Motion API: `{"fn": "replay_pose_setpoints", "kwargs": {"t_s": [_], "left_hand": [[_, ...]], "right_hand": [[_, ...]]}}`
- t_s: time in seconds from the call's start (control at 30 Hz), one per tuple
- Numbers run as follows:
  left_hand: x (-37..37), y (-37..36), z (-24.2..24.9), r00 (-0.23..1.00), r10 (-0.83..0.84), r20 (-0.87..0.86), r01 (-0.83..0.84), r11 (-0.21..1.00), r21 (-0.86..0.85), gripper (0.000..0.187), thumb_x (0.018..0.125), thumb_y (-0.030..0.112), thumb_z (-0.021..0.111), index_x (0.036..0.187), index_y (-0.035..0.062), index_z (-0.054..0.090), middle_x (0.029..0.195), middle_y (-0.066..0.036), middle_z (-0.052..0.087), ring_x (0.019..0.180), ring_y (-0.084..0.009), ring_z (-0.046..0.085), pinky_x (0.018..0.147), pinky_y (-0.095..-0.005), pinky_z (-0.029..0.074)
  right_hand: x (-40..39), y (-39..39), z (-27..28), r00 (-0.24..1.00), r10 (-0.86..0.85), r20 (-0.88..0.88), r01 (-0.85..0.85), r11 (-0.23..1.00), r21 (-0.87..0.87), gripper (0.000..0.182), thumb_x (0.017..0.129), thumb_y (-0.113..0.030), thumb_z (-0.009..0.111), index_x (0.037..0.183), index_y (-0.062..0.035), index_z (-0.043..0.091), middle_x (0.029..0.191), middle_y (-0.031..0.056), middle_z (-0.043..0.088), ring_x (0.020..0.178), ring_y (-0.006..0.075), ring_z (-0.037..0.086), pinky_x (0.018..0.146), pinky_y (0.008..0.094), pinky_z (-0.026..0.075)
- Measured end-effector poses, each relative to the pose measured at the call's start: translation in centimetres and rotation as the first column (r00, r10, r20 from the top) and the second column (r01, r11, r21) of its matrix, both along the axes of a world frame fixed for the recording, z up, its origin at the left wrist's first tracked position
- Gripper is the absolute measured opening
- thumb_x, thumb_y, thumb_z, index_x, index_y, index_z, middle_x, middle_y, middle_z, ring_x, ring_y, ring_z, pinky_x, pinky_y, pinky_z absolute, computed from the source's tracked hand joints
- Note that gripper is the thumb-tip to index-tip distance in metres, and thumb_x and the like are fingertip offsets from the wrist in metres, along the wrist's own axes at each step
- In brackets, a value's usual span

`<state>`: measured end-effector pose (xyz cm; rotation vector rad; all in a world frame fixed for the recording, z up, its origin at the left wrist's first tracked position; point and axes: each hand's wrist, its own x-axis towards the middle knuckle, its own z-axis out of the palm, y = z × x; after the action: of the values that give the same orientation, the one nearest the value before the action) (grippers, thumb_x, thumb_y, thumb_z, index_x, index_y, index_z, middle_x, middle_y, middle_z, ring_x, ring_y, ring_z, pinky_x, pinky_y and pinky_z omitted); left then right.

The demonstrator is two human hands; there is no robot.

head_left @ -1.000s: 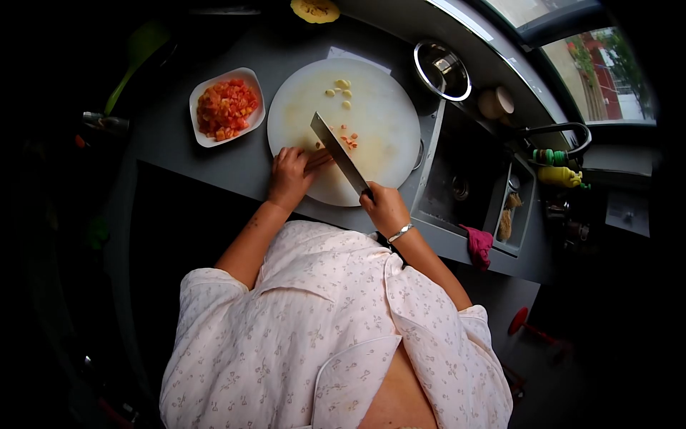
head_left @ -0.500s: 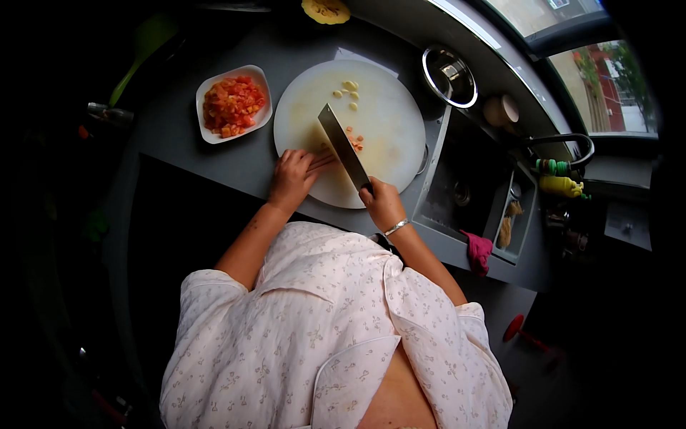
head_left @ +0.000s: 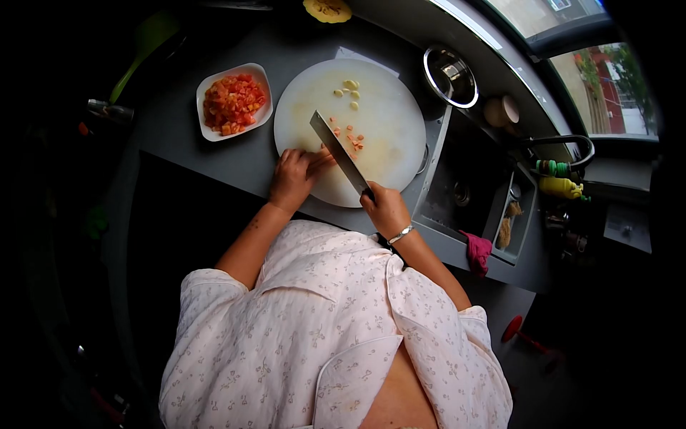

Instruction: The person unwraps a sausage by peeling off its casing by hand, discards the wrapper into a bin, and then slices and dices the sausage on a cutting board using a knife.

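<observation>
My right hand [head_left: 386,211] is wrapped round the handle of a cleaver [head_left: 339,154], its broad blade slanting up and left over the round white chopping board [head_left: 400,136]. On the board's near left part, my left hand [head_left: 294,175] has its fingers bunched on pinkish, sausage-like strips [head_left: 325,158], mostly hidden by the fingers and blade. Small cut pinkish pieces [head_left: 356,143] lie scattered just beyond the blade. Farther back on the board are several peeled garlic cloves [head_left: 350,85].
A square white dish [head_left: 263,116] of chopped tomato [head_left: 233,104] stands left of the board. To the right are a steel bowl [head_left: 431,71], a dark sink [head_left: 446,207] and a pink cloth [head_left: 478,253]. A cut yellow squash [head_left: 327,10] lies at the back.
The cleaver's blade has shifted slightly left and toward my left hand. More cut pinkish pieces show beyond it. My left hand stays nearly in place.
</observation>
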<state>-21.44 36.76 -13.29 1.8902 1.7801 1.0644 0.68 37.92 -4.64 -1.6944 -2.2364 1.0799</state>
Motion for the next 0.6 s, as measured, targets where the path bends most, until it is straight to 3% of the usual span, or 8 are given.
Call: {"fn": "replay_pose_setpoints", "kwargs": {"t_s": [0.23,0.53,0.6], "left_hand": [[0.0,-0.5,-0.3,0.997,0.022,-0.071,-0.023,1.000,-0.011,0.031,0.075,0.012,0.074,0.102,0.0021,0.064,0.100,-0.015,0.061,0.098,-0.0357,0.057,0.089,-0.0440,0.048],[0.2,-0.6,-0.5,0.996,0.052,-0.072,-0.051,0.999,0.013,0.031,0.074,0.012,0.075,0.101,0.0022,0.063,0.102,-0.015,0.061,0.098,-0.0350,0.056,0.089,-0.0437,0.048],[0.2,-0.6,-0.4,0.997,0.045,-0.059,-0.045,0.999,0.000,0.032,0.073,0.012,0.075,0.101,0.0020,0.063,0.102,-0.015,0.061,0.098,-0.0351,0.056,0.089,-0.0435,0.048]], "right_hand": [[0.1,0.6,0.5,0.999,-0.045,-0.029,0.045,0.999,-0.003,0.018,0.085,-0.013,0.059,0.098,-0.0015,0.063,0.075,0.0219,0.065,0.073,0.0412,0.063,0.067,0.0460,0.050],[0.1,0.3,0.6,0.999,0.038,0.033,-0.037,0.999,-0.025,0.017,0.085,-0.014,0.059,0.097,-0.0032,0.063,0.076,0.0207,0.065,0.073,0.0397,0.064,0.067,0.0462,0.051],[0.0,0.2,0.1,0.999,0.044,0.023,-0.046,0.997,0.059,0.012,0.085,-0.010,0.058,0.090,0.0000,0.060,0.068,0.0208,0.061,0.064,0.0385,0.061,0.061,0.0416,0.048]]}}
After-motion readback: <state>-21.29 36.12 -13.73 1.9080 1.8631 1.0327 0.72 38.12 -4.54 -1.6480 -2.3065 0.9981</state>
